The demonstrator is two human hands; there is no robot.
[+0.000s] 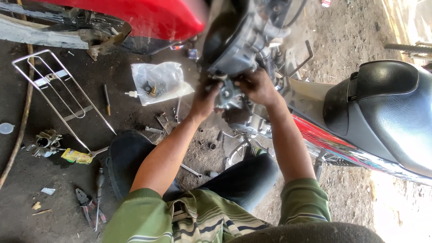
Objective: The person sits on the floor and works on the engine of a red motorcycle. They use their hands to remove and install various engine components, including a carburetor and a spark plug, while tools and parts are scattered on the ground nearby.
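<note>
**Both hands on the carburetor at the motorcycle's engine**

We see the left hand and the right hand meeting on a small grey metal carburetor, held against the side of the motorcycle engine, just below the red fuel tank. The left fingers curl closed around the carburetor's left side; the right fingers wrap closed over its upper right side. The black seat runs off to the right.

On the dirt floor, a clear plastic bag with small parts inside lies just left of the hands. Loose bolts and a spanner are scattered between the bag and the person's knees. Farther left lies a chrome luggage rack, with a screwdriver between it and the bag. Near the left edge of the floor sits a second carburetor body, beside a yellow packet. Red-handled pliers lie near the bottom left corner.
</note>
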